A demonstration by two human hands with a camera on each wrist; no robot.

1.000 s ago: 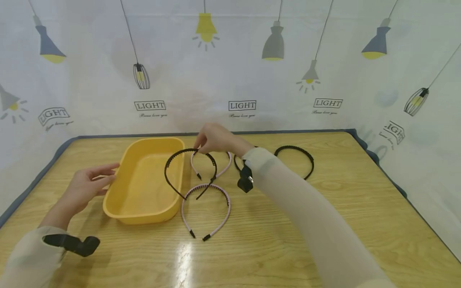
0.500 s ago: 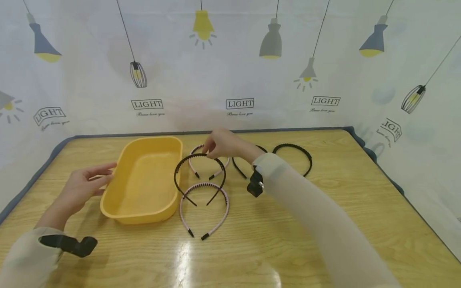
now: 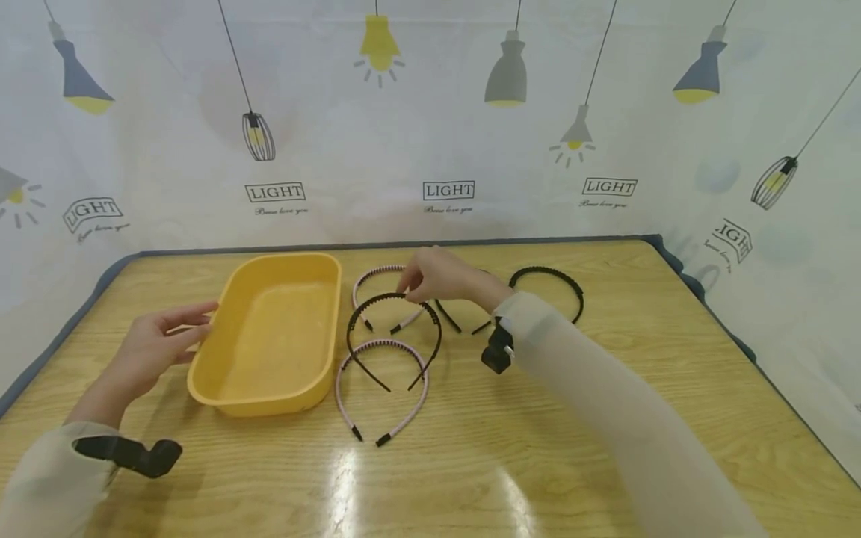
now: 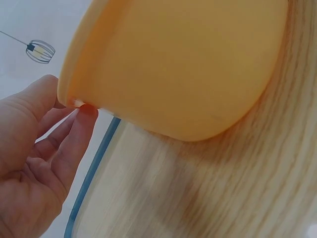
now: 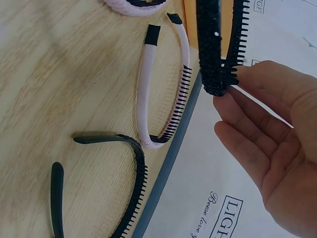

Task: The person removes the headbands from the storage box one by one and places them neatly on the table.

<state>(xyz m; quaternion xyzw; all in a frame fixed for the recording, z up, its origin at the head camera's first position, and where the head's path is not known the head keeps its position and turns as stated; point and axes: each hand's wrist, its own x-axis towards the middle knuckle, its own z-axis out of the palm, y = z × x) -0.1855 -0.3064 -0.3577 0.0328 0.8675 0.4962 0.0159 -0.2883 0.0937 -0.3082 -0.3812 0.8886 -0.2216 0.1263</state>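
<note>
My right hand (image 3: 440, 276) pinches a black toothed headband (image 3: 359, 350) at the middle of its arch, its two ends hanging down. In the right wrist view this held headband (image 5: 210, 54) looks speckled on the outside, with comb teeth inside. Behind its upper arch lies a pink headband (image 3: 356, 296); a second pink headband (image 3: 418, 409) lies beneath its tips, nearer to me. At the left, my left hand (image 3: 151, 347) holds the rim of a yellow plastic basin (image 3: 202, 373), fingertips at its outer edge. The basin's inside shows bare in the head view.
A black headband (image 3: 449, 317) lies partly hidden behind my right wrist, and another black headband (image 3: 576, 285) lies farther right. The wood-patterned table (image 3: 457, 471) has a dark blue edge. A white curtain (image 3: 363, 142) with printed lamps stands behind it.
My right hand has moved right and slightly toward me with the black headband, away from the basin. The left hand stays at the basin's rim.
</note>
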